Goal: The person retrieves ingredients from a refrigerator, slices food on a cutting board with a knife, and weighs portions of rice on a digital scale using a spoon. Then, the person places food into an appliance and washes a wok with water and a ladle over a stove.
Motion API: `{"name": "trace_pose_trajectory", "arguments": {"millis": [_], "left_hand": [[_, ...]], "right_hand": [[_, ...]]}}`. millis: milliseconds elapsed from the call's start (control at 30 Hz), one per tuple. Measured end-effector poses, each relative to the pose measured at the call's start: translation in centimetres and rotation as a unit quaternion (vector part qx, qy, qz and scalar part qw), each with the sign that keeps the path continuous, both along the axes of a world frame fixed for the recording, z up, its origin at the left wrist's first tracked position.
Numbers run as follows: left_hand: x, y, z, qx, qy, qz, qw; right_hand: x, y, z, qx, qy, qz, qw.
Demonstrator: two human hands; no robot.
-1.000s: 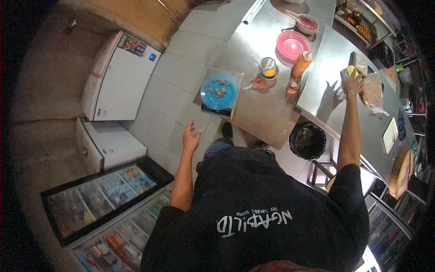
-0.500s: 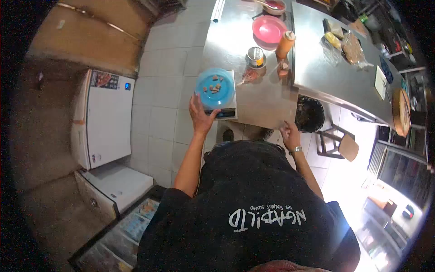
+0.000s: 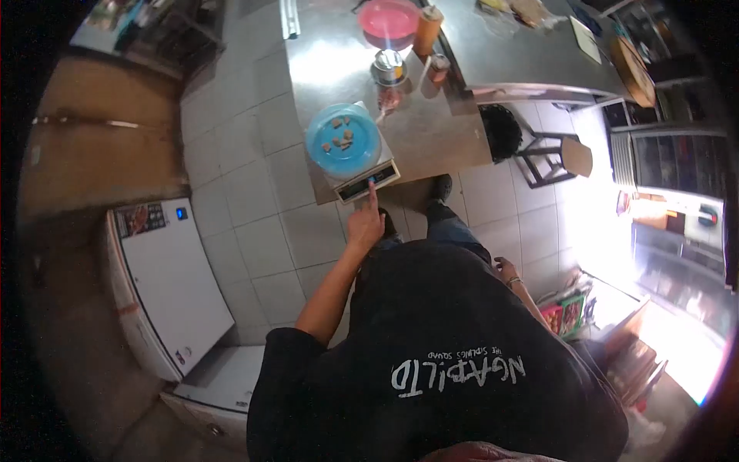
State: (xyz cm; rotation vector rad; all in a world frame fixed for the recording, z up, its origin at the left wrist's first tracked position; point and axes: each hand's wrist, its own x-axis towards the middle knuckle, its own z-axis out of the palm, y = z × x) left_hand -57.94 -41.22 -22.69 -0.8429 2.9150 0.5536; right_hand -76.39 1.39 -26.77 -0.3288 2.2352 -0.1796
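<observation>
My left hand (image 3: 365, 222) reaches up to the kitchen scale (image 3: 369, 181), its index finger stretched out and touching the front panel, the other fingers curled with nothing visible in them. On the scale rests a blue plate (image 3: 343, 158) holding several small brown pieces. My right hand (image 3: 505, 269) hangs low beside my body, away from the table, its fingers partly spread and holding nothing. Behind the scale, a small plastic bag with reddish contents (image 3: 389, 98) lies near a round can (image 3: 389, 68).
A pink basin (image 3: 389, 18), an orange bottle (image 3: 427, 31) and a small jar (image 3: 437, 68) stand on the steel table (image 3: 443, 131). A black bin (image 3: 500, 132) and a stool (image 3: 576, 156) are to the right. White freezer (image 3: 173, 285) at left.
My left hand has moved from the plate's edge to the scale's front panel, index finger extended. My right hand has left the table edge and dropped to my side. The view has shifted right.
</observation>
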Motion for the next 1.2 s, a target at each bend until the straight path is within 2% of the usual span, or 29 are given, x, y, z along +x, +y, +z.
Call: {"name": "trace_pose_trajectory", "arguments": {"millis": [67, 100, 167, 200, 267, 333, 367, 433, 467, 500, 533, 567, 600, 633, 667, 700, 733, 767, 800, 867, 933, 967, 1000, 1033, 1067, 1100, 1133, 1167, 1200], "left_hand": [[-0.2, 0.0, 0.4, -0.061, 0.012, 0.002, 0.998], [-0.4, 0.0, 0.9, -0.057, 0.013, -0.012, 0.998], [-1.0, -0.1, 1.8, -0.034, -0.109, -0.016, 0.993], [-1.3, -0.1, 1.5, -0.035, -0.104, -0.031, 0.993], [-1.2, 0.1, 0.7, -0.035, -0.089, 0.013, 0.995], [-0.7, 0.3, 0.2, -0.015, -0.068, 0.004, 0.998], [-0.9, 0.2, 0.3, 0.005, -0.046, 0.000, 0.999], [-1.2, 0.5, 1.8, 0.034, -0.096, 0.007, 0.995], [-0.5, 0.3, 0.0, -0.035, -0.038, -0.019, 0.999], [0.1, -0.2, -1.9, -0.097, 0.028, -0.052, 0.994], [0.1, 0.1, -1.0, -0.056, 0.033, -0.047, 0.997], [1.0, -0.2, -2.6, -0.111, 0.043, -0.076, 0.990], [1.3, -0.1, -2.6, -0.133, 0.004, -0.094, 0.987], [1.3, -0.5, -2.4, -0.117, 0.056, -0.132, 0.983], [1.6, 0.6, -1.0, -0.130, 0.025, -0.121, 0.984], [2.4, -1.3, -4.0, -0.119, 0.037, -0.154, 0.980], [2.1, -1.6, -3.8, -0.094, 0.017, -0.146, 0.985], [2.4, -2.5, -4.8, -0.132, 0.036, -0.183, 0.974], [2.2, -2.8, -5.5, -0.173, 0.056, -0.209, 0.961], [1.9, -0.5, -2.3, -0.132, 0.038, -0.203, 0.970], [1.1, -4.1, -4.0, -0.133, 0.020, -0.207, 0.969], [0.8, -4.0, -4.5, -0.136, -0.002, -0.191, 0.972], [0.4, -2.7, -3.8, -0.140, 0.003, -0.202, 0.969], [0.0, -1.0, -2.1, -0.147, -0.060, -0.179, 0.971], [-0.5, 1.3, -1.0, -0.151, -0.120, -0.154, 0.969], [-0.8, 2.4, -2.0, -0.152, -0.110, -0.164, 0.968], [-0.9, 3.4, -3.2, -0.092, -0.092, -0.187, 0.974], [-1.2, 4.7, -4.4, -0.032, -0.072, -0.208, 0.975], [-1.9, 6.5, -4.6, -0.029, -0.061, -0.214, 0.974]], "right_hand": [[2.4, 1.2, 0.4, 0.003, -0.008, -0.025, 1.000], [3.4, 1.4, 1.0, 0.008, -0.027, -0.014, 0.999], [5.6, 1.6, 1.7, 0.014, -0.044, -0.020, 0.999], [6.5, 1.9, 1.5, 0.021, -0.045, -0.012, 0.999], [7.8, 3.0, 0.5, 0.026, -0.046, -0.012, 0.999], [8.9, 6.7, -4.4, -0.146, -0.083, 0.063, 0.984], [9.7, 6.9, -4.5, -0.151, -0.074, 0.044, 0.985], [10.3, 6.1, -3.9, -0.093, -0.087, 0.108, 0.986], [10.5, 4.5, -1.0, -0.053, -0.141, -0.077, 0.986], [10.7, 1.5, 4.7, -0.019, -0.193, -0.269, 0.943], [10.7, 0.1, 8.6, -0.083, -0.241, -0.356, 0.899], [10.7, -1.2, 12.5, -0.138, -0.288, -0.440, 0.839], [12.0, -0.2, 11.7, -0.150, -0.271, -0.454, 0.836], [13.3, 1.3, 10.9, -0.157, -0.252, -0.470, 0.831], [14.3, 1.8, 12.7, -0.198, -0.262, -0.494, 0.805], [15.8, 3.1, 12.0, -0.180, -0.249, -0.486, 0.818], [17.2, 4.7, 10.1, -0.162, -0.243, -0.468, 0.834], [19.3, 6.7, 5.7, -0.170, -0.232, -0.500, 0.817], [20.2, 7.7, 5.8, -0.167, -0.218, -0.483, 0.831], [21.8, 9.8, 8.3, -0.180, -0.152, -0.410, 0.881], [22.3, 11.1, 11.1, -0.186, -0.057, -0.424, 0.885], [23.3, 12.7, 12.9, -0.197, 0.065, -0.556, 0.805], [24.3, 15.3, 10.9, -0.142, 0.234, -0.616, 0.738], [24.6, 18.2, 8.9, -0.079, 0.395, -0.653, 0.642], [25.0, 21.6, 11.9, -0.061, 0.454, -0.703, 0.544], [26.5, 26.1, 12.2, 0.043, 0.532, -0.663, 0.525], [28.4, 30.6, 13.0, 0.212, 0.558, -0.628, 0.499], [31.0, 35.4, 13.5, 0.270, 0.593, -0.580, 0.489], [32.6, 38.1, 16.5, 0.305, 0.556, -0.618, 0.465]]}}
